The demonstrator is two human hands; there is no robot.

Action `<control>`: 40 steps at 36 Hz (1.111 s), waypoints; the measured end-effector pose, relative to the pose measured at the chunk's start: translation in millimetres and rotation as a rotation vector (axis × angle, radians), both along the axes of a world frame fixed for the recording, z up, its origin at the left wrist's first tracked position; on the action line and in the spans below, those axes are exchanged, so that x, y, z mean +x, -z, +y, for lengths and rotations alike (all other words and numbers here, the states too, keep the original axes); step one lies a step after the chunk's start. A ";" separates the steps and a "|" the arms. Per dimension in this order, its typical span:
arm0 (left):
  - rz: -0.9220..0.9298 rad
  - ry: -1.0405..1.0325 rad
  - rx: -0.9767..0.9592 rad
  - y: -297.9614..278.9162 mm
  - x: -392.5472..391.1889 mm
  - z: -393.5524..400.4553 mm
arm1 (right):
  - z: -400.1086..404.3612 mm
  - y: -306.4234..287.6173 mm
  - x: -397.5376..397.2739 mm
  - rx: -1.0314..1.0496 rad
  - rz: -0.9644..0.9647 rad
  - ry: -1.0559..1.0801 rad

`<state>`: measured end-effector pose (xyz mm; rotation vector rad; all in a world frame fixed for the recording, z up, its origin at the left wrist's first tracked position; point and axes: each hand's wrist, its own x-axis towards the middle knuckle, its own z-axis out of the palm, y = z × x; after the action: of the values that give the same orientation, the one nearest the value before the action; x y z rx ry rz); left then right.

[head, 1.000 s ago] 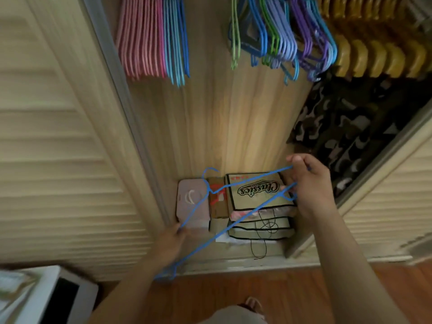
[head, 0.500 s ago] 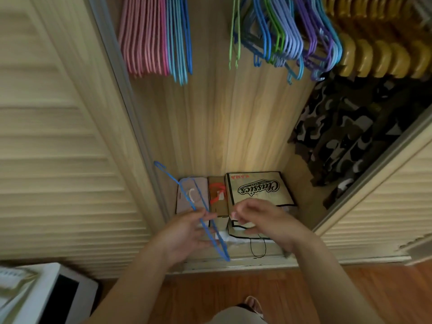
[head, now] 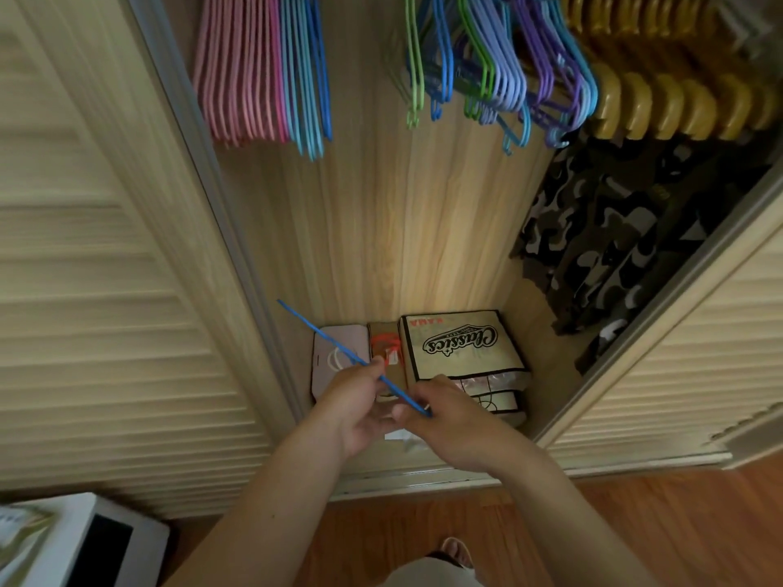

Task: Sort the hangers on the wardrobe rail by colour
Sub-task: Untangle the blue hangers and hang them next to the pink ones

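Both hands meet low before the open wardrobe, above the boxes (head: pixel 462 349) on its floor. The left hand (head: pixel 356 400) and right hand (head: pixel 449 417) each pinch a blue wire hanger (head: pixel 339 353) seen edge-on. It looks light, thin and springy; best gripped near the hook for hanging beside the blue hangers (head: pixel 311 74).

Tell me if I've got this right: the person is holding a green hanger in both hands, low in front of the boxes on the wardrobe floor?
Not quite: the hanger is blue, not green, as the head view shows. The rest holds: the left hand and right hand both grip it, low in front of the boxes on the wardrobe floor.
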<state>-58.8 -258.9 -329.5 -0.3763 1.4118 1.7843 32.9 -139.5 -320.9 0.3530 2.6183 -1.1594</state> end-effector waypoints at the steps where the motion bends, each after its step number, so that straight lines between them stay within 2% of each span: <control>1: 0.010 0.020 -0.005 0.4 0.8 0.0 | -0.2 0.0 0.8 -0.002 0.015 -0.010; 6: 0.092 0.100 -0.021 -0.4 3.8 0.9 | -2.8 -2.0 -1.8 -0.042 0.035 -0.024; 10: 0.210 0.189 -0.021 -7.6 7.6 0.9 | -7.0 0.6 -6.2 -0.121 0.144 0.078; 12: 0.432 0.165 -0.150 -13.7 8.0 2.7 | -8.5 4.5 -10.6 -0.160 0.198 0.187; 15: 0.890 -0.150 -0.368 -33.7 -3.1 -2.5 | -9.1 -3.8 -16.7 -0.219 0.283 0.332; 18: 1.284 -0.431 -0.343 -74.2 -22.2 -23.9 | -6.4 -27.4 -24.9 -0.245 0.405 0.420; 21: 1.648 -0.567 -0.388 -122.0 -41.8 -46.2 | -4.0 -57.0 -36.9 -0.269 0.533 0.451; 24: 1.862 -0.659 -0.531 -166.9 -62.4 -57.2 | -0.2 -91.5 -60.0 -0.275 0.638 0.439; 28: 2.061 -0.757 -0.730 -225.2 -94.0 -63.0 | 1.0 -138.0 -109.2 -0.282 0.774 0.420; 33: 2.098 -0.844 -0.956 -289.7 -138.9 -74.9 | 5.6 -188.6 -178.4 -0.240 0.902 0.377; 36: 2.122 -0.858 -1.102 -294.6 -158.5 -79.8 | 11.6 -208.4 -212.1 -0.169 0.927 0.357; 40: 2.175 -0.874 -1.127 -288.4 -165.5 -79.6 | 19.5 -212.0 -241.3 -0.102 0.886 0.382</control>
<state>-224.3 -338.4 -41.1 1.0476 4.2228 1.2063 -208.4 -120.0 -108.9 0.3923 3.2910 -1.9196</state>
